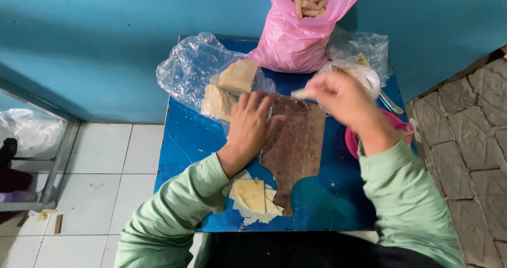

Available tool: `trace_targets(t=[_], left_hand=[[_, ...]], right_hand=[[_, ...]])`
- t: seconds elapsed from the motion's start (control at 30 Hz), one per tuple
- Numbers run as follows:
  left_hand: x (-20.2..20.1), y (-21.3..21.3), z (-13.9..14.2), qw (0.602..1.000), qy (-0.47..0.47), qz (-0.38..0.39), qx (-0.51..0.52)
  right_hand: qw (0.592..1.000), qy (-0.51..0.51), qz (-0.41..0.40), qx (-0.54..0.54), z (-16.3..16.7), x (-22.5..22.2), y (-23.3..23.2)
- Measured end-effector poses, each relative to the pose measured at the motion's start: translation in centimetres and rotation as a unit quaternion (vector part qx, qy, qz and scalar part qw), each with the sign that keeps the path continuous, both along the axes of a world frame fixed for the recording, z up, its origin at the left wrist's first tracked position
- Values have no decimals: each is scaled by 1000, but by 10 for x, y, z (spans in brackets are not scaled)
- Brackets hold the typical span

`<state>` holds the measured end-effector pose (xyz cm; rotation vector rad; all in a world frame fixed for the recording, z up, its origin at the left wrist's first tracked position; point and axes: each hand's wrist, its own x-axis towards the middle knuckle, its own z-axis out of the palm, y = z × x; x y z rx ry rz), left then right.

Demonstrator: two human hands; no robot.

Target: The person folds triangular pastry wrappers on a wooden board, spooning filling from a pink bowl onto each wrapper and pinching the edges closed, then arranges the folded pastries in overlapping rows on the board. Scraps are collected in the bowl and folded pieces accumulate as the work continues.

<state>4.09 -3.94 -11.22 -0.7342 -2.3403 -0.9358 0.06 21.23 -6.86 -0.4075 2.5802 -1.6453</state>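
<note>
My left hand (252,126) lies flat, fingers spread, on the left edge of a brown wooden cutting board (296,151) on a small blue table (185,141). My right hand (343,96) hovers over the board's far end, blurred, pinching a small pale piece (301,94) between its fingertips. Pale folded wrapper sheets (232,85) lie on clear plastic beyond my left hand. A second stack of pale sheets (252,196) rests near the table's front edge by my left forearm.
A pink plastic bag (296,35) holding beige rolled pieces stands at the table's far side. A clear bag (359,48), a white bowl (364,72) and a pink bowl (353,138) sit at right. Teal wall behind, white tiles left, stone paving right.
</note>
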Motion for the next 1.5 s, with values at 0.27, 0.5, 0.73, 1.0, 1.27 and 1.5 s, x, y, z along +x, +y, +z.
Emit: trace_targets(t=[0.27, 0.5, 0.73, 1.0, 1.27, 1.5], left_hand=[[12, -7, -25, 971, -66, 154, -169], [-22, -22, -23, 988, -55, 21, 143], [-38, -72, 18, 928, -265, -100, 244], [-49, -100, 7, 978, -113, 127, 124], [-65, -115, -24, 964, -137, 221, -53], [-53, -103, -22, 972, -1, 169, -162]], right_hand=[[973, 166, -83, -138, 71, -52, -18], [961, 143, 142, 190, -8, -8, -72], [943, 224, 171, 175, -46, -31, -141], [883, 349, 202, 239, -44, -40, -169], [887, 286, 144, 332, -42, -36, -177], [975, 205, 33, 78, -34, -6, -169]])
